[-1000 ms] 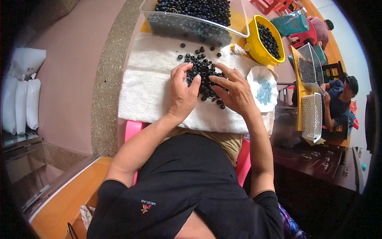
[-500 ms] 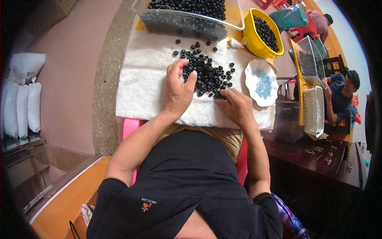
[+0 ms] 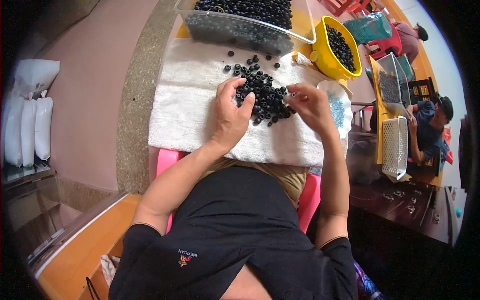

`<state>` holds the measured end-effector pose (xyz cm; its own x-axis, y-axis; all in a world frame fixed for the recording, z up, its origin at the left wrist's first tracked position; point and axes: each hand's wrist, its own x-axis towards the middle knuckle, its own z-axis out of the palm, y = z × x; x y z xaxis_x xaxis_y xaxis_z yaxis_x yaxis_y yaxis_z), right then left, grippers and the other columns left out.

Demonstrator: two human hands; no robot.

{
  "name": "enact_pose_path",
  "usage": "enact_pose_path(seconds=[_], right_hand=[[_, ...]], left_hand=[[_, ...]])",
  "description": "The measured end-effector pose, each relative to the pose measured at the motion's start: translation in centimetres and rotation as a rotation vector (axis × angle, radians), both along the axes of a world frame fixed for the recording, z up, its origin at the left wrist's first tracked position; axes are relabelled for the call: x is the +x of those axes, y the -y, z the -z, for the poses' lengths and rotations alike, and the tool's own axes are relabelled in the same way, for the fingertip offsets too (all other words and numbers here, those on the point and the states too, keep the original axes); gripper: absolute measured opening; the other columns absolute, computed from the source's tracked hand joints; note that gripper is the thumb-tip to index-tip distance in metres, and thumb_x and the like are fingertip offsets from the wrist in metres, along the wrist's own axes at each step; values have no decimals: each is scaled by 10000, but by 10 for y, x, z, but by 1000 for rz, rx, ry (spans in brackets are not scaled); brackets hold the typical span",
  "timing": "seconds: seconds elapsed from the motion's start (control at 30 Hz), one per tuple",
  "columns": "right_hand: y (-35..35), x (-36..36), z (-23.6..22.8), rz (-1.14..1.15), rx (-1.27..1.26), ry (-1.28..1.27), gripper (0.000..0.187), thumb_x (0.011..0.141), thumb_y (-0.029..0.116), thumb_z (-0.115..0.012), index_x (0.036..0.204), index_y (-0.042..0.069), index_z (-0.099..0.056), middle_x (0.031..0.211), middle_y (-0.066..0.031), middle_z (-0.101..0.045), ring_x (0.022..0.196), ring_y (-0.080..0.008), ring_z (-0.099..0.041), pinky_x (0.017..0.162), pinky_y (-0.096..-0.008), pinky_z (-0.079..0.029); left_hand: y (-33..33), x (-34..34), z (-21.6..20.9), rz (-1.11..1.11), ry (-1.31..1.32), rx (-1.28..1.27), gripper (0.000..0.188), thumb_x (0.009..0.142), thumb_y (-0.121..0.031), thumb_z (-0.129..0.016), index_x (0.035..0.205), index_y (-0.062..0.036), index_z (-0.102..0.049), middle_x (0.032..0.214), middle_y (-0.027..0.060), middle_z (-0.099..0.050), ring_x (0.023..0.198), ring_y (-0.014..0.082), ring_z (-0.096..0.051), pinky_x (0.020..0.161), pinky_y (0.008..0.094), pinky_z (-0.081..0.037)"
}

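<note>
A loose pile of black beads (image 3: 265, 99) lies on a white towel (image 3: 182, 107) in front of me. My left hand (image 3: 231, 112) curves along the pile's left side, fingers and thumb apart, touching the outer beads. At the right edge of the pile is my right hand (image 3: 312, 106), its fingers bent and spread, with nothing plainly held. It partly covers a white scalloped plate (image 3: 346, 91) holding tiny blue beads (image 3: 337, 111). A few single black beads sit apart toward the far side of the pile.
Beyond the towel stand a clear plastic bin (image 3: 240, 31) of black beads and a yellow tub (image 3: 320, 50) of more. A crumpled tissue (image 3: 302, 59) lies between them. On the right, a co-worker (image 3: 431, 125) sits by a white perforated basket (image 3: 395, 147).
My right hand has moved away from me and slightly right, from the pile's near edge to its right side, now overlapping the plate. The left hand stays beside the pile.
</note>
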<state>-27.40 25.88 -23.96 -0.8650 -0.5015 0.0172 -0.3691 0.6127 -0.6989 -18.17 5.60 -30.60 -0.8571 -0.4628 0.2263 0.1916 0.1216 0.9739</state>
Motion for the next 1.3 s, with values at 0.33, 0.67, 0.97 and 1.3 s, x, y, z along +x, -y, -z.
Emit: enact_pose_path(seconds=[0.33,0.67,0.97,1.3], right_hand=[[45,-54,21,-163,184,-467,335,833,-18,-531,1133,9,-678,1134,-195,-683,1072,-360,-641,942,-397,-498],[63,-53,29,-146,188,-670,316,792,-44,-519,1031,31,-713,995,-174,-713,965,-365,-659,882,-405,-516],[67,-51,29,-23,365,-713,256,807,6,-539,1001,57,-698,947,-128,-668,902,-341,-656,799,-447,-525],[58,-55,25,-79,318,-511,278,803,32,-538,1011,98,-709,978,-123,-669,919,-344,-658,810,-426,-522]], left_hand=[[2,2,-5,-9,17,-47,346,858,-117,-659,1167,22,-584,1222,186,-572,1162,326,-554,1017,394,-437],[2,2,-4,-7,-19,-32,337,863,-100,-649,1171,18,-574,1241,191,-551,1188,329,-533,1045,398,-416],[4,3,-12,5,23,-40,346,857,-100,-660,1167,24,-566,1246,196,-545,1191,332,-526,1055,404,-409],[3,2,-6,4,1,-34,347,864,-107,-650,1168,31,-554,1237,205,-542,1185,343,-525,1049,409,-412]])
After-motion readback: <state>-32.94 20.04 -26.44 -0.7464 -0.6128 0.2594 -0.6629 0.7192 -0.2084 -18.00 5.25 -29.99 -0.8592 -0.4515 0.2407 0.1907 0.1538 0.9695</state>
